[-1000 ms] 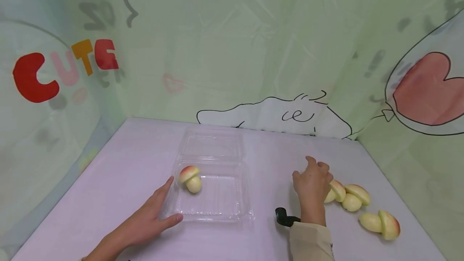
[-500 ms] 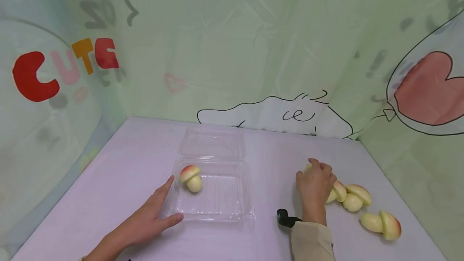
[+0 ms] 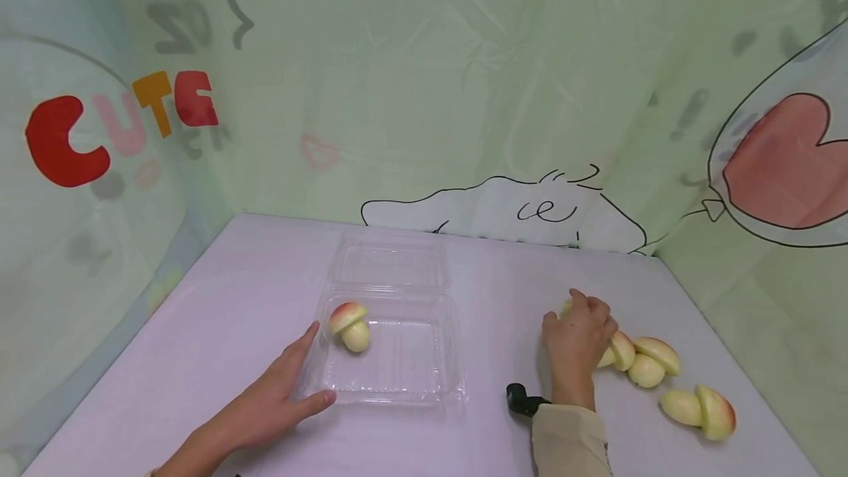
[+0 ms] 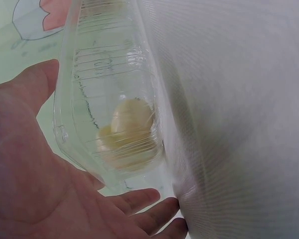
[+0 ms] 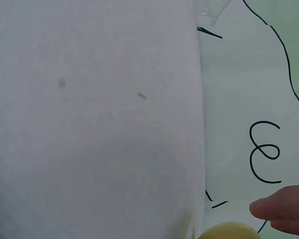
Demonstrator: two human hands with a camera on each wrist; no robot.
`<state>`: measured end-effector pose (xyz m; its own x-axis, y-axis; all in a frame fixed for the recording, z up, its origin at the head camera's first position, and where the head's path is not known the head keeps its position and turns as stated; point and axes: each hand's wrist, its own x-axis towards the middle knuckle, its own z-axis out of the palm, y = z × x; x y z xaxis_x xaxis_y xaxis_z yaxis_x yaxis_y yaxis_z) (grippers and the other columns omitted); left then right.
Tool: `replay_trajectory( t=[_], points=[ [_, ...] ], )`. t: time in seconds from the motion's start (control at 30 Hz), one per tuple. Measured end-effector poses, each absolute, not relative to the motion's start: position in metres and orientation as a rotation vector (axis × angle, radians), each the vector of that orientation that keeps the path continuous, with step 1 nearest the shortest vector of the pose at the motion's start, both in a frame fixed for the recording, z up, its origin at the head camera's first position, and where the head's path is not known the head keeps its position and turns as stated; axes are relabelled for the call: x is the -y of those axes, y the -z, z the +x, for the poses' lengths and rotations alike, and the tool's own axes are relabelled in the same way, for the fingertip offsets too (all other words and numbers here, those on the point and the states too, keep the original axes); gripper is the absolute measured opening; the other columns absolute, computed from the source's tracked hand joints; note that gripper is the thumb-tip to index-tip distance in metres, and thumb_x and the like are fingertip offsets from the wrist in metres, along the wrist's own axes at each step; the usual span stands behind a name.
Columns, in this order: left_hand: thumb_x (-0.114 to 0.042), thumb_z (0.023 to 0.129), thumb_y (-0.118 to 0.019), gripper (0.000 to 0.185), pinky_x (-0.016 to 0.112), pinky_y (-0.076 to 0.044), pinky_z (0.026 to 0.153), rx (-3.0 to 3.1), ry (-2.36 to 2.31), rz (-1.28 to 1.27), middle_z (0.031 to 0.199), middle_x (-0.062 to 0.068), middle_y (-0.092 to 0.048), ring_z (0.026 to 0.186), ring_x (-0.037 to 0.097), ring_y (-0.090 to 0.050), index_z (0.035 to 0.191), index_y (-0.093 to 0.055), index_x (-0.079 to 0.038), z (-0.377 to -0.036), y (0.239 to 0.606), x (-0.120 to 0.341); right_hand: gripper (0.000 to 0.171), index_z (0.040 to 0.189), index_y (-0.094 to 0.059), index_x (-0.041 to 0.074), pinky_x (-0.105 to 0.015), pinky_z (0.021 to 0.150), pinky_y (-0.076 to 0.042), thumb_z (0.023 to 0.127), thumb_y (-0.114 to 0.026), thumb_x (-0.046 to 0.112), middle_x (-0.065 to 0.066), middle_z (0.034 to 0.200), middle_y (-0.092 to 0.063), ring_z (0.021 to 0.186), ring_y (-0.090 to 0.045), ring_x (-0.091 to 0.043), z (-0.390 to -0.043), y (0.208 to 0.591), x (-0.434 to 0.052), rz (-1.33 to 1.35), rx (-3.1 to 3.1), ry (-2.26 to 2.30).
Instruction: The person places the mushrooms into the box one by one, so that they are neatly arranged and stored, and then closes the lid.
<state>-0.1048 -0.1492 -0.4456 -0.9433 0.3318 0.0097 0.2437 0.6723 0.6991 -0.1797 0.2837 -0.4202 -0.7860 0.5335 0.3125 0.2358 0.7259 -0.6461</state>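
Observation:
My left hand [image 3: 271,396] lies at the left side of a clear plastic clamshell box [image 3: 424,392], fingers extended along its wall and thumb at its near left corner. Inside, at the left, rests a pale yellow mushroom [image 3: 354,336] with a red-tinged cap; the left wrist view shows this mushroom [image 4: 133,119] through the wall. On the right, my right hand [image 3: 575,341] bends its fingers down around another mushroom [image 3: 566,308], mostly hidden beneath it. In the right wrist view, a fingertip [image 5: 261,208] stands close to the yellow mushroom [image 5: 231,231].
Two mushrooms [image 3: 621,350] [image 3: 656,359] lie side by side just right of my right hand. A further mushroom [image 3: 702,412] lies nearer the table's right edge. The box's lid [image 3: 389,263] is folded back. A printed curtain [image 3: 424,94] stands behind the white table [image 3: 232,300].
My right hand has come down slightly to the right, and its fingers have closed in around the partly hidden mushroom. The left hand and the box have stayed in place.

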Motion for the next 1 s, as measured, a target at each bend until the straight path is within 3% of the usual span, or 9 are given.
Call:
replay_trajectory(
  t=[0.67,1.0],
  points=[
    [-0.064,0.094,-0.066,0.103,0.063,-0.027,0.121,-2.757,-1.132,0.483,0.170,0.017,-0.024,0.156,0.040,-0.026,0.168,-0.010,-0.019,-0.1055,0.4456,0.1496,0.051,0.134,-0.053,-0.020,-0.063,0.103,-0.032,0.087,-0.056,-0.002,-0.039,0.141,-0.040,0.127,-0.034,-0.059,-0.1826,0.4250,-0.2785,-0.618,2.398,-0.829],
    [-0.064,0.093,-0.066,0.104,0.064,-0.026,0.121,-2.745,-1.142,0.473,0.171,0.017,-0.023,0.156,0.041,-0.025,0.168,-0.010,-0.020,-0.1045,0.4431,0.1485,0.050,0.135,-0.056,-0.010,-0.064,0.105,-0.034,0.086,-0.056,-0.003,-0.036,0.144,-0.040,0.130,-0.034,-0.057,-0.1837,0.4274,-0.2788,-0.636,2.390,-0.892]
  ],
)
